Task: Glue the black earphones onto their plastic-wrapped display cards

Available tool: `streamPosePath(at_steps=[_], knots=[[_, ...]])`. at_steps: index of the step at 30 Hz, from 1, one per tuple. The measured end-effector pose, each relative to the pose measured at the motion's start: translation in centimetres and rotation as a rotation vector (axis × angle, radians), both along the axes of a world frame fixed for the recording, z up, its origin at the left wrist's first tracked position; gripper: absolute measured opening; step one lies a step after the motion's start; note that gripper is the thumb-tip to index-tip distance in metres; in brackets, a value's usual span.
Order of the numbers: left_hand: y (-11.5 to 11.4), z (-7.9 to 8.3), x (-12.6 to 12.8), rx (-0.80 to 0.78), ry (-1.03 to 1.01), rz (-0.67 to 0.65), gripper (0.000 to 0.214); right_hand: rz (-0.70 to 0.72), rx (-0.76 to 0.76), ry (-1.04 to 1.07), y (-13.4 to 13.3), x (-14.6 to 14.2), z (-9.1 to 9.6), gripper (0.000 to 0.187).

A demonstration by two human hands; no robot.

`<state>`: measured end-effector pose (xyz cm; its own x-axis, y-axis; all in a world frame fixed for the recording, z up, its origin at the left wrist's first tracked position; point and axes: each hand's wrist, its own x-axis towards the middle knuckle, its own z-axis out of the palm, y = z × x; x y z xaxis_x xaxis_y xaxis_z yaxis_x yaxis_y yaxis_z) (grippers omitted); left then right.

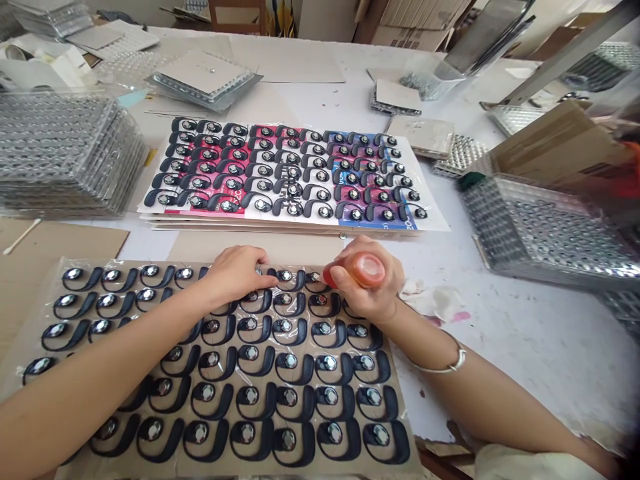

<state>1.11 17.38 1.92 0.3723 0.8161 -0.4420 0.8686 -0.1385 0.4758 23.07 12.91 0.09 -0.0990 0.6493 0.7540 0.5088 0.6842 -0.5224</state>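
Looking from left to right, a tall stack of clear plastic trays (65, 153) sits ahead of the left hand, and a cotton swab (21, 236) lies on brown card out past that arm. The left hand (235, 277) rests on a clear plastic film (45, 347), with its fingers a little curled. It holds nothing. Under the film are rows of black ear hooks (250, 353) with shiny round tops. They look light and a bit fragile, and the thin film looks slippery, so the stiff sheet's edge seems the best place to hold. The right hand (370, 283) is closed around an orange squeeze bottle (365, 270), and its red tip points toward the left hand. The bottle looks light and soft, so its middle is a good place to grip. Just past it lies a crumpled tissue (430, 300), and a wire tray (545, 230) sits further right.
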Motion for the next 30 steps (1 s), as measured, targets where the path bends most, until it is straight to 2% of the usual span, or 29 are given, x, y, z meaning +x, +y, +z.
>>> streamPosePath(at_steps=[13,18,23,26,30], knots=[[0.0,-0.1,0.0,0.014,0.007,0.004,0.028,0.017,0.072,-0.017,0.3,-0.2,-0.5,0.015],[0.1,-0.2,0.0,0.014,0.016,-0.003,0.027,0.015,-0.006,0.044,0.2,0.0,-0.5,0.013],[0.2,-0.2,-0.1,0.017,0.042,-0.025,0.028,-0.021,-0.138,0.278,0.6,1.2,0.9,0.021],[0.1,0.2,0.1,0.053,0.074,-0.053,0.03,-0.07,-0.207,0.28,0.3,1.8,2.3,0.028],[-0.3,0.7,0.6,0.144,0.14,-0.105,0.032,-0.092,-0.168,0.312,-1.1,2.3,2.9,0.023]])
